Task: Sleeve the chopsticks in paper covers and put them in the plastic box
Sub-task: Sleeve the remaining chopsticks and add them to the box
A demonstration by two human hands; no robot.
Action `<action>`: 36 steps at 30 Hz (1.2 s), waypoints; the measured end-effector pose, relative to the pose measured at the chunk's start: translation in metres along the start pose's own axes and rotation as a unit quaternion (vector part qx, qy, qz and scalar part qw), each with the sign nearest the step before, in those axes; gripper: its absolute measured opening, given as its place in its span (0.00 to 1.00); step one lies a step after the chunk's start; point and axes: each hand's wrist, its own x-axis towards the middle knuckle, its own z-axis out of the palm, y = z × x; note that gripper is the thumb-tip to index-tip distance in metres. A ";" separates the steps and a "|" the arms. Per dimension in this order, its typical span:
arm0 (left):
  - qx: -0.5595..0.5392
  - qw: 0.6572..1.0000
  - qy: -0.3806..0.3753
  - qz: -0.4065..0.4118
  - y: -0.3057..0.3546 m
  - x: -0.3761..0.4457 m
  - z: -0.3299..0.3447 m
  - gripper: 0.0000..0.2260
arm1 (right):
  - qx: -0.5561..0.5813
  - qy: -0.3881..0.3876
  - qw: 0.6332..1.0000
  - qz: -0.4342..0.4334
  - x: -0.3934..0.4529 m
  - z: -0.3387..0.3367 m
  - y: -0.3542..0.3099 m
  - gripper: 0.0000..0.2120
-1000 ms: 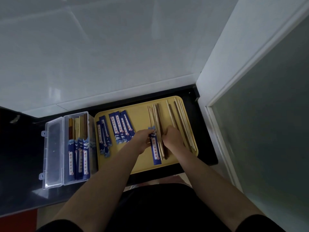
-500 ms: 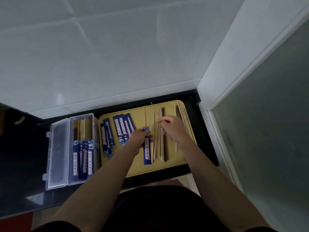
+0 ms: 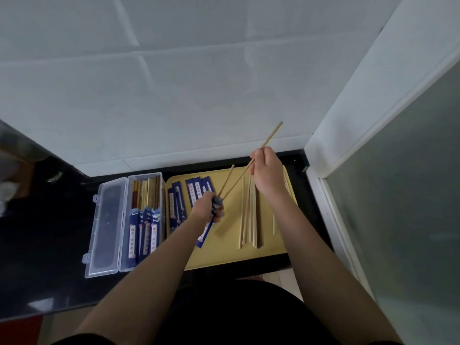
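Note:
My left hand (image 3: pixel 207 206) grips a blue paper cover (image 3: pixel 204 234) above the yellow tray (image 3: pixel 224 255). A light wooden chopstick (image 3: pixel 227 181) stands in the cover's mouth. My right hand (image 3: pixel 267 171) holds a second chopstick (image 3: pixel 271 134) slanted, its lower tip at the cover's opening. Several bare chopsticks (image 3: pixel 250 212) lie in the tray's right half. Several empty blue covers (image 3: pixel 191 192) lie in its left half. The clear plastic box (image 3: pixel 124 225) sits left of the tray, lid folded open, with sleeved chopsticks (image 3: pixel 144 230) inside.
Tray and box rest on a black counter (image 3: pixel 49 220) against a white tiled wall (image 3: pixel 174 95). A white door frame with frosted glass (image 3: pixel 398 183) rises close on the right. My dark-clothed body is below the counter edge.
My right hand has lifted a chopstick off the tray and risen toward the wall. My left hand has raised the cover off the tray; one chopstick now stands in it.

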 end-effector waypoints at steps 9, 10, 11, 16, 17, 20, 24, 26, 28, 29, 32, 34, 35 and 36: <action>0.056 0.997 -0.041 0.028 0.005 -0.016 -0.022 0.12 | -0.006 -0.022 1.000 -0.004 -0.009 0.022 -0.010 0.14; 0.054 0.997 -0.042 0.034 0.006 -0.017 -0.023 0.12 | -0.012 -0.041 0.999 -0.003 -0.011 0.024 -0.010 0.14; 0.052 0.997 -0.042 0.040 0.008 -0.018 -0.024 0.11 | -0.028 -0.067 0.997 0.002 -0.012 0.027 -0.010 0.14; 0.072 0.993 -0.041 0.085 0.019 -0.018 -0.018 0.12 | -0.087 -0.165 0.981 0.059 -0.027 0.050 0.002 0.12; 0.078 0.992 -0.036 0.090 0.021 -0.017 -0.020 0.14 | -0.073 -0.171 0.980 0.070 -0.030 0.057 0.003 0.12; 0.105 0.990 -0.022 0.095 0.026 -0.016 -0.022 0.17 | -0.051 -0.172 0.980 0.083 -0.038 0.069 0.006 0.12; 0.113 0.988 -0.037 0.096 0.026 -0.017 -0.033 0.18 | -0.050 -0.191 0.975 0.102 -0.038 0.079 0.006 0.12; 0.109 0.988 -0.052 0.102 0.026 -0.016 -0.037 0.17 | -0.055 -0.195 0.972 0.115 -0.037 0.084 0.006 0.12; 0.115 0.984 -0.063 0.117 0.026 -0.016 -0.043 0.16 | -0.050 -0.200 0.970 0.128 -0.037 0.092 0.006 0.15; 0.129 0.982 -0.055 0.124 0.027 -0.014 -0.047 0.14 | -0.046 -0.203 0.969 0.131 -0.037 0.095 0.006 0.16; 0.195 0.970 0.040 0.144 0.024 -0.009 -0.070 0.11 | -0.045 -0.206 0.966 0.148 -0.040 0.111 0.008 0.14; 0.202 0.960 0.118 0.157 0.021 -0.007 -0.094 0.09 | -0.040 -0.206 0.965 0.157 -0.040 0.125 0.011 0.14; 0.201 0.955 0.149 0.158 0.019 -0.007 -0.108 0.08 | -0.046 -0.214 0.963 0.159 -0.041 0.132 0.013 0.14; 0.211 0.949 0.175 0.156 0.018 -0.008 -0.122 0.08 | -0.057 -0.226 0.959 0.159 -0.042 0.138 0.014 0.14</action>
